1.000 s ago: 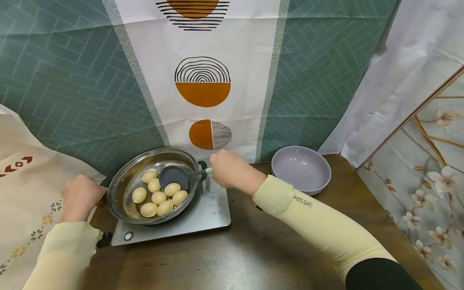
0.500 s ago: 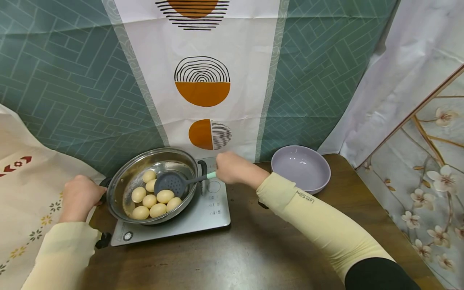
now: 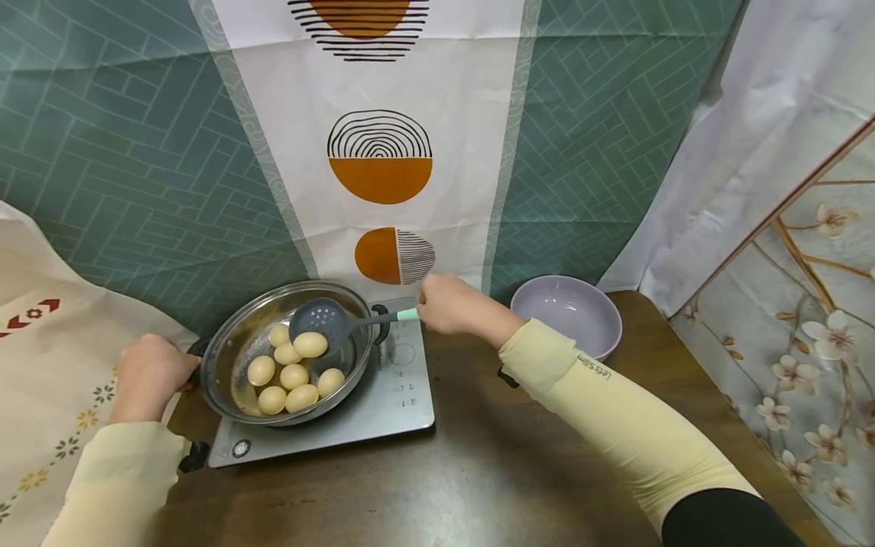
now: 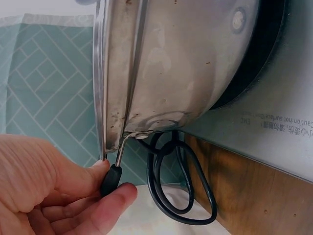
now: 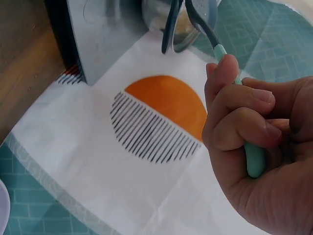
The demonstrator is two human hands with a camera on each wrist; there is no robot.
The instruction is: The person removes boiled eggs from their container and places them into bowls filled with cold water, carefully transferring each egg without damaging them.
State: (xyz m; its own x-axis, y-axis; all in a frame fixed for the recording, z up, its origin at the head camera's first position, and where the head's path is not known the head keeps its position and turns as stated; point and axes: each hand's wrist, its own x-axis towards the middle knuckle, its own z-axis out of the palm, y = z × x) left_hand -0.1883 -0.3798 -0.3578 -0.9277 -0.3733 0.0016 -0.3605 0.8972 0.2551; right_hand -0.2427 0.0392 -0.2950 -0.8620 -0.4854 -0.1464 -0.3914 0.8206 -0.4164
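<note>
My left hand [image 3: 153, 372] pinches the black side handle [image 4: 111, 180] of a wide steel pan [image 3: 222, 395]. In the left wrist view, thumb and fingers close around that handle. My right hand [image 3: 456, 305] grips the mint-green handle [image 5: 254, 159] of a dark grey skimmer [image 3: 321, 313], with curled fingers. One pale yellow egg [image 3: 311, 345] lies on the skimmer's perforated bowl, over the pan. Several similar eggs [image 3: 294, 377] rest on the pan's bottom, mostly toward its left and front.
The pan stands on a silver induction cooktop [image 3: 403, 410] on a brown wooden table [image 3: 437, 494]. A lilac bowl [image 3: 567, 315] sits at the back right. Behind hangs a patterned cloth [image 3: 581, 152]. Coiled black cable [image 4: 182, 181] hangs beside the pan below the left hand.
The skimmer has slid left among the eggs, shifting them, then come up with one egg on it. My right hand has moved slightly right. My left hand stays at the pan handle.
</note>
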